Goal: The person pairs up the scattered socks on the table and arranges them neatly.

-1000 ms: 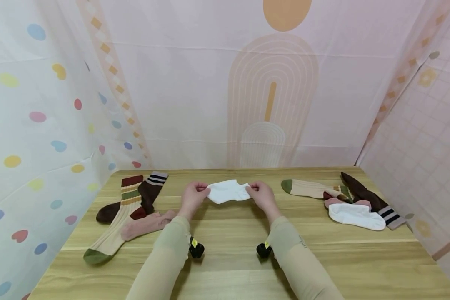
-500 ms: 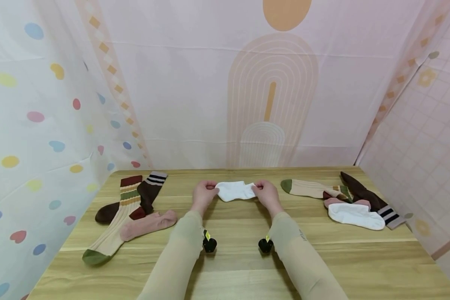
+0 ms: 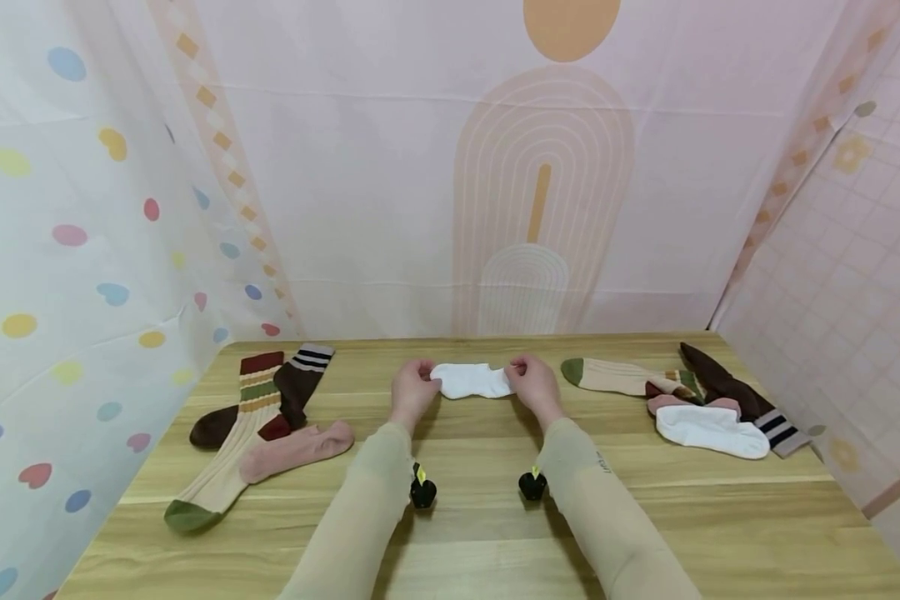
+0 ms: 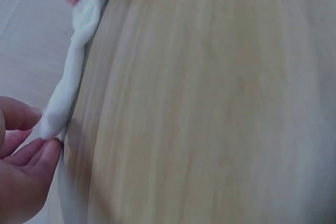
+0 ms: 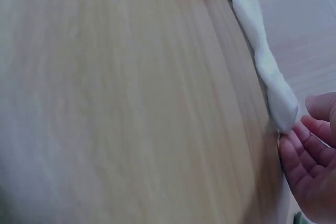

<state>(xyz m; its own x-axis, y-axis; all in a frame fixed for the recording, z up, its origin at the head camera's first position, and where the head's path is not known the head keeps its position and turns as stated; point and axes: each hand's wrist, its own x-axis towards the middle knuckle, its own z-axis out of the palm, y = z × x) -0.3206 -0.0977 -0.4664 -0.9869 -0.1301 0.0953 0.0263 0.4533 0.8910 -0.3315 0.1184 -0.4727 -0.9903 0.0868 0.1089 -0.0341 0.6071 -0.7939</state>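
Gently, I judge, is how this low-cut white knitted sock wants handling: it spans the gap between the hands, close to the far edge of the pale wood-grain tabletop, about midway between its far corners. From my end I see the hands apart, the left hand pinching the sock's left end and the right hand pinching its right end; whether the underside touches the tabletop I cannot tell. To lay it out well, I would hold both ends level, draw them apart just enough to smooth the rumpled middle, and loosen both pinches together so neither end flips. I would also mind the cream ribbed sock with a green toe, lying just beside the right hand, toward the right edge.
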